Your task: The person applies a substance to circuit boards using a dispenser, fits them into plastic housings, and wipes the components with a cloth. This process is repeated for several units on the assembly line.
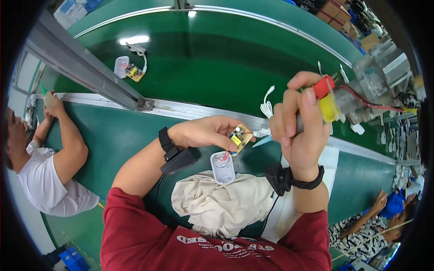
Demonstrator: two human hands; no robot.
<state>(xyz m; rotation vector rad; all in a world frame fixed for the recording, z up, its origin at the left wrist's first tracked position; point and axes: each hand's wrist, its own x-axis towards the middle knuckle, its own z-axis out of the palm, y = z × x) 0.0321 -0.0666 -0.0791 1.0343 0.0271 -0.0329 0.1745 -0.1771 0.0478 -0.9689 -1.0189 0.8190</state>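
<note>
My left hand [205, 132] grips a small circuit board [242, 139] by its edge, thumb on the near side. The board carries a yellow component, and red wires run from it into a white plastic housing [223, 168], open side up on a crumpled beige cloth [217, 198]. My right hand [298, 122] is wrapped round a hand-held tool with a red part, yellow tape [329, 109] and a bulky clear and metal upper body. A teal tapered tip [262, 142] points out below this hand towards the board; it seems to belong to the tool.
Beyond a metal rail [190, 111] runs a green belt [190, 67] with another white housing and board [131, 70] and a coiled white cable [267, 101]. A metal post [86, 58] rises at left. Co-workers sit at left [49, 167] and right [366, 230].
</note>
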